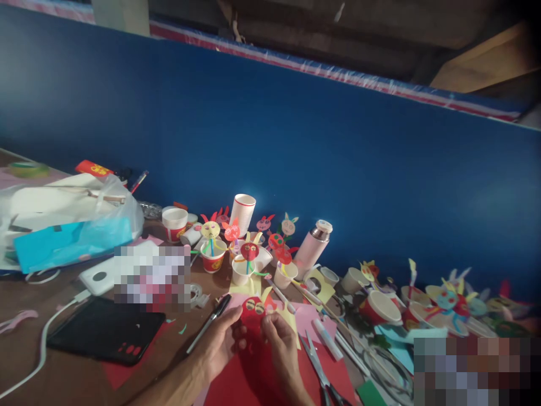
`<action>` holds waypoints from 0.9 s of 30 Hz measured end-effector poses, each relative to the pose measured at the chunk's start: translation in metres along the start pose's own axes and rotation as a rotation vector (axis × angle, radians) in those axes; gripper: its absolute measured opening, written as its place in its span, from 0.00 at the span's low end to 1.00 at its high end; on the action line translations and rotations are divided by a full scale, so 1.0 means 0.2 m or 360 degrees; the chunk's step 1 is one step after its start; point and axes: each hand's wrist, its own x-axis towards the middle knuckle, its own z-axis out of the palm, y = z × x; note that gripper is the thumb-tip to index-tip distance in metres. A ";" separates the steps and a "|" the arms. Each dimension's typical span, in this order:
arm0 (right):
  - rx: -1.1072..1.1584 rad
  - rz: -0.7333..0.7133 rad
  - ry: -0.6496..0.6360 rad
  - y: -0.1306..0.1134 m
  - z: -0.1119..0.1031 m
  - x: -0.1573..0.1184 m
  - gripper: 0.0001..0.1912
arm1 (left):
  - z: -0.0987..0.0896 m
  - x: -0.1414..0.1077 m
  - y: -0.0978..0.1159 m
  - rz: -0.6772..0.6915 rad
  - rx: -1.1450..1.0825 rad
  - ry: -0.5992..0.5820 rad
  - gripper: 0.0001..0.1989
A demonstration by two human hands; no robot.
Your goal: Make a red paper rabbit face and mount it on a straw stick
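A round red paper face (252, 311) with yellowish eyes and pale yellow ears is held between both hands. My left hand (223, 338) is closed on its left edge, with the thumb at the rim. The fingers of my right hand (279, 341) pinch its right side. Beneath the hands lies a sheet of red paper (236, 383). To the left of the hands is a black-and-white pen (209, 322). Scissors (316, 363) with dark handles lie on the red paper, right of my right hand.
Paper cups (212, 256) with paper faces stand behind the hands. A pink thermos (311, 248) is behind them to the right. More decorated cups (382, 307) crowd the right side. A black phone case (107, 330), white power bank (118, 268) and plastic bag (76, 220) lie left.
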 end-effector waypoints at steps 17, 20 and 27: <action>-0.0207 -0.0106 0.0092 0.11 -0.05 0.01 0.13 | -0.05 0.04 -0.03 0.0089 0.0083 0.0071 0.13; -0.0251 -0.0150 0.0078 0.10 -0.04 0.01 0.14 | -0.05 0.03 -0.03 0.0103 0.0060 0.0055 0.13; -0.0334 -0.0229 0.0158 0.08 -0.02 -0.01 0.15 | -0.05 0.03 -0.03 0.0111 0.0035 0.0038 0.13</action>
